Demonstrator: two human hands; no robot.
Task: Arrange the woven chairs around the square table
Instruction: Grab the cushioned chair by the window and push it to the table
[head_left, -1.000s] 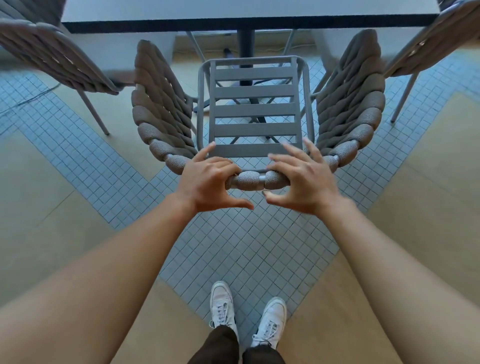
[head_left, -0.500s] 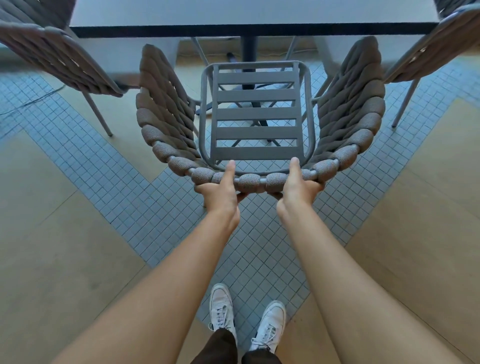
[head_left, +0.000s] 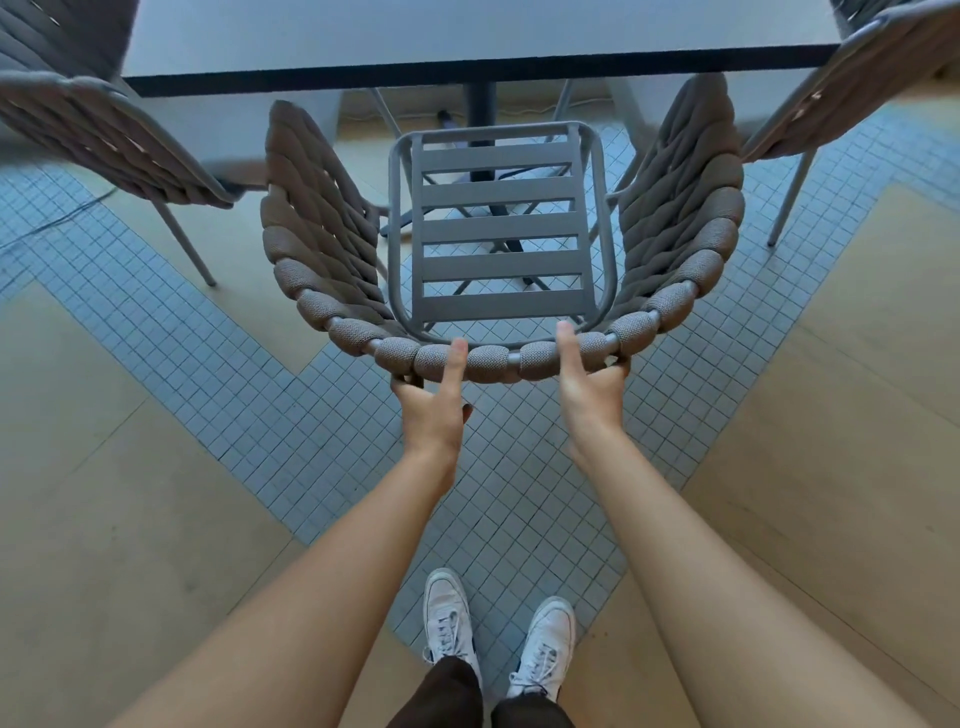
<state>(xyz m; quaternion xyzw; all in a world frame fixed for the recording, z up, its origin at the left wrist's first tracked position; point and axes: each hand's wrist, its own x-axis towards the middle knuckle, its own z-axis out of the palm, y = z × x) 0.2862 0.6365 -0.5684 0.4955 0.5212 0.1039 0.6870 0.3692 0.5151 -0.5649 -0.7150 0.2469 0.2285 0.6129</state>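
Woven chair (head_left: 498, 358) faces the worktop (head_left: 467, 36); left hand (head_left: 434, 402) and right hand (head_left: 589, 387) have fingers clamped on its backrest, likely needing a straight push in.

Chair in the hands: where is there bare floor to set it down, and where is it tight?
Free floor lies behind the held chair, around the shoes, and on the wood floor to either side. It is crowded at the table: its base stands ahead under the seat, and side chairs flank the gap. Both the left hand and the right hand grip the backrest rim.
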